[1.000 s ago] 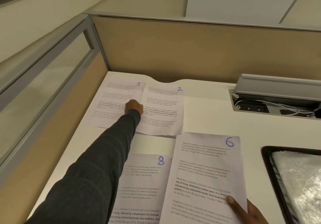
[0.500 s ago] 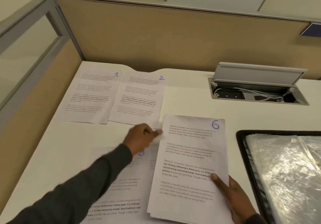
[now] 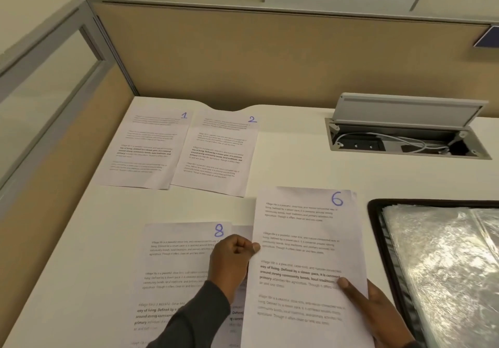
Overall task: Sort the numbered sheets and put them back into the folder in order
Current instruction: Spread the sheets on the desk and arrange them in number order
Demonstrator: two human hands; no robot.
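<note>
Folder (image 3: 374, 220) cut by right edge; sheet (image 3: 242, 233) beneath sheet 8 (image 3: 175, 266) mostly hidden.

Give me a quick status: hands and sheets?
Left hand pinches sheet 6, right hand holds it too. Laid out: sheet 1, sheet 2; sheet 8 beside. Nothing blocking.

I'm sitting in an office cubicle. My white laminate surface (image 3: 297, 164) is walled in by tan fabric-covered partition panels (image 3: 270, 58) in grey metal frames, and the left one has a glass pane (image 3: 40, 83). A recessed socket box (image 3: 361, 144) with a flip-up grey metal lid (image 3: 405, 108) is set into the surface, with white cables (image 3: 405, 141) looped inside. Printed white paper sheets (image 3: 145, 147) and a black folder of clear plastic sleeves (image 3: 378, 239) lie on it.
</note>
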